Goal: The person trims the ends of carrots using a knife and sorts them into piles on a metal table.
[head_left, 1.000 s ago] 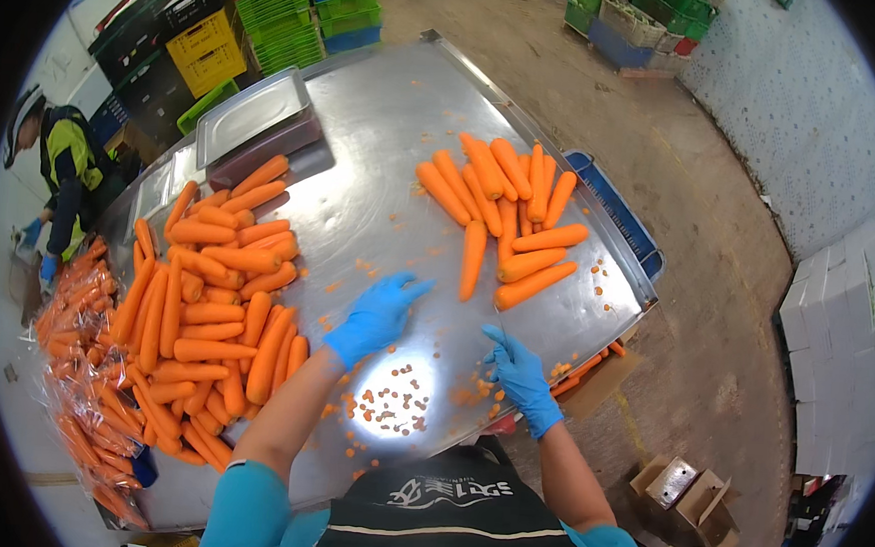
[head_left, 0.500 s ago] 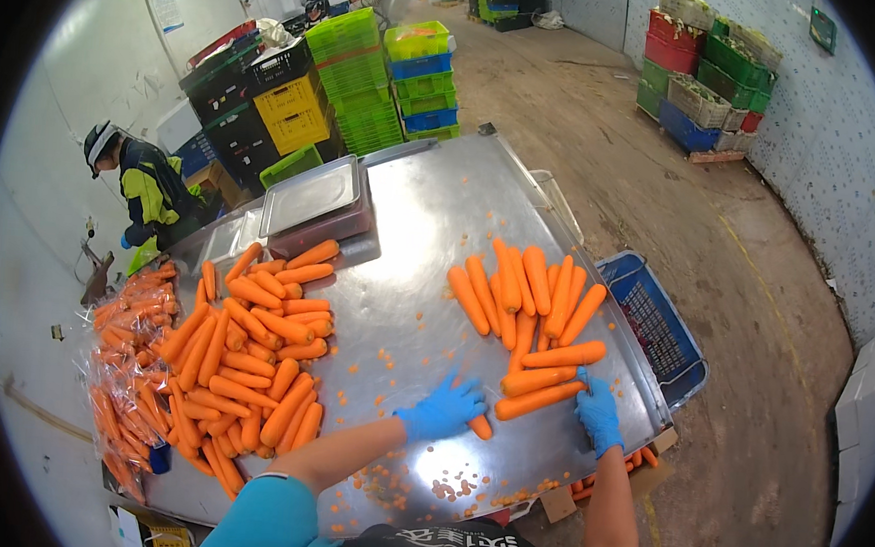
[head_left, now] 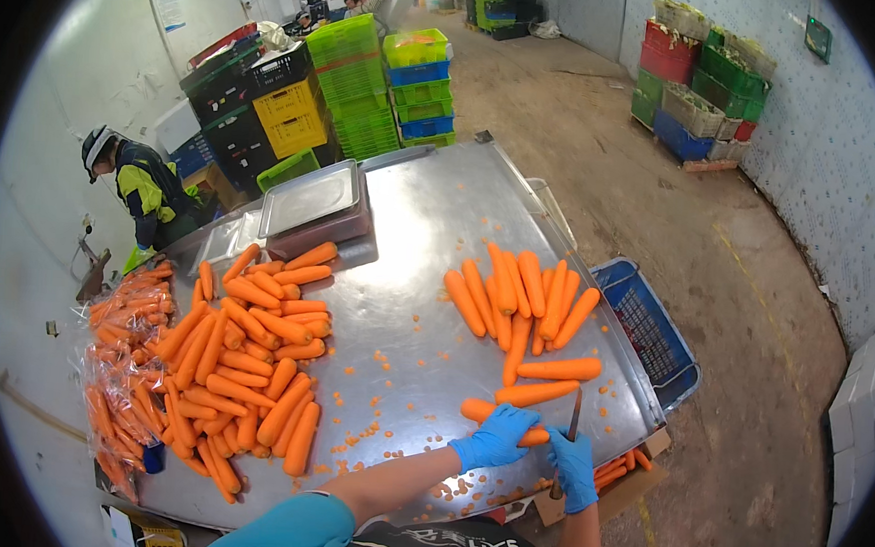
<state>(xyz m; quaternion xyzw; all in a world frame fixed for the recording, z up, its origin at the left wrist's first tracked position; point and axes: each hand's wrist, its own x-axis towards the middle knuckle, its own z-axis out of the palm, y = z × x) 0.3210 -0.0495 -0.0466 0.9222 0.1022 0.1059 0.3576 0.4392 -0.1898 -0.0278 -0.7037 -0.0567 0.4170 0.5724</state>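
My left hand, in a blue glove, is closed over a carrot; the carrot's right end points toward my other hand. My right hand, also gloved in blue, grips a knife whose narrow blade stands up just past that end. Whether the blade touches the carrot I cannot tell. Just beyond lie two loose carrots, one nearer and one farther. A group of carrots lies side by side behind them. A large carrot pile covers the table's left part.
Carrot trimmings dot the metal table. Bagged carrots lie at its left edge, a scale at the back. A blue crate and a cardboard box with carrots stand to the right. Another person works at far left.
My left hand has moved right and now covers a carrot beside the right hand. The right hand has dropped lower, and the knife blade now shows clearly. The loose carrots have shifted slightly.
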